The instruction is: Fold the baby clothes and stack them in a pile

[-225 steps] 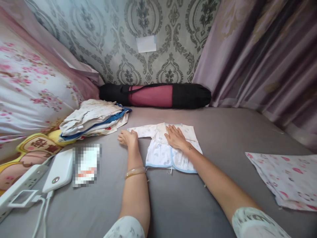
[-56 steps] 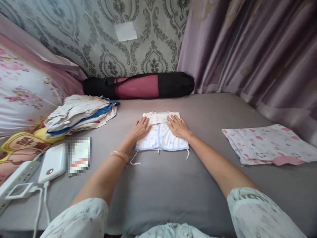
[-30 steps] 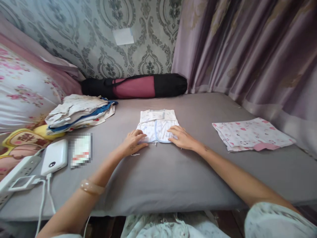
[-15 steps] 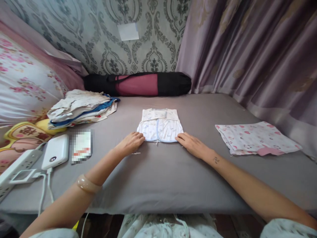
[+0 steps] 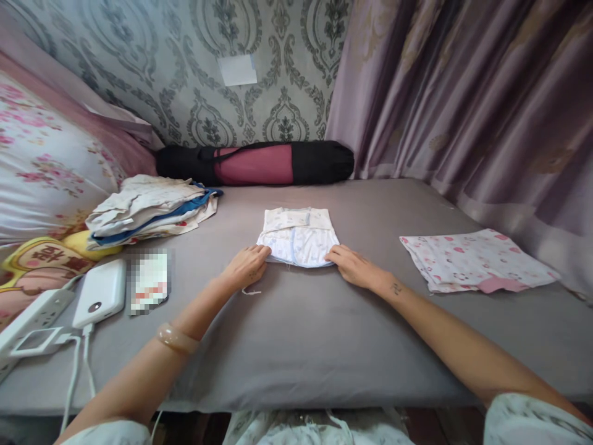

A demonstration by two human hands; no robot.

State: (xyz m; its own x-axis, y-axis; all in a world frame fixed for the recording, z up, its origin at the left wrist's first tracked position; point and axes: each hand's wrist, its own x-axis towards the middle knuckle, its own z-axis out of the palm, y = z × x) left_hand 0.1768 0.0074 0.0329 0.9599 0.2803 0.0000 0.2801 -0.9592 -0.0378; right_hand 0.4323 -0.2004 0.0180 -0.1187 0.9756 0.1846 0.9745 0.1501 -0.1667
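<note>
Baby jacket (image 5: 300, 240) lies sleeves folded in, hem corners pinched by nearly closed left hand (image 5: 246, 264) and right hand (image 5: 354, 264), presumably holding the edge level

Matt cloth is seen in the baby jacket (image 5: 311, 242), smooth plastic in the power bank (image 5: 102, 292), gloss on the bangle (image 5: 177, 339).

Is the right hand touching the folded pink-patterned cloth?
No, the right hand is at the near right corner of the small white jacket, with the folded pink-patterned cloth lying apart to its right.
</note>
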